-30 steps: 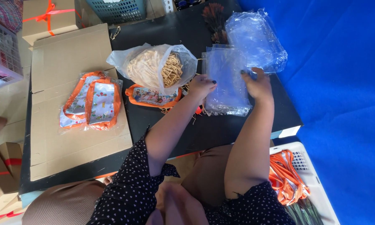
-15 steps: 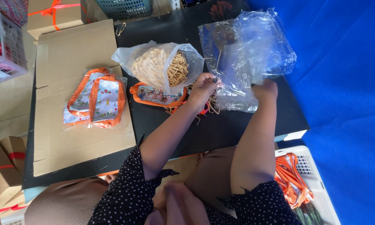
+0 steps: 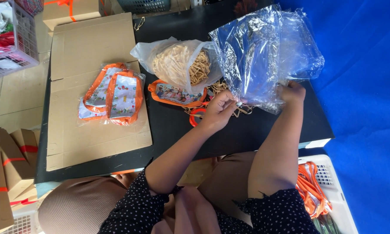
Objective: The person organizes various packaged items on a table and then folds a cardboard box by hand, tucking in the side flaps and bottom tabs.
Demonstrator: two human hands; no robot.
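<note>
My left hand (image 3: 220,110) and my right hand (image 3: 291,92) pinch the lower edge of a clear plastic bag (image 3: 255,60), lifted off a stack of the same bags and held up above the black table (image 3: 264,134). Just left of my left hand lies an orange-trimmed printed pouch (image 3: 177,94), partly under a plastic bag of tan rubber bands (image 3: 179,63). Loose rubber bands (image 3: 216,89) are scattered by my left hand. Two wrapped orange-trimmed pouches (image 3: 112,95) rest on a flat cardboard sheet (image 3: 95,134) further left.
A white crate with orange straps (image 3: 316,190) sits at the lower right beside my knee. Cardboard boxes with orange tape (image 3: 8,169) stand at the lower left and top. A wire basket of cloth (image 3: 8,39) is at the top left. Blue fabric (image 3: 368,86) covers the right.
Both hands have raised the clear plastic bag off the table and tilted it up; a second ago it lay flat under my hands.
</note>
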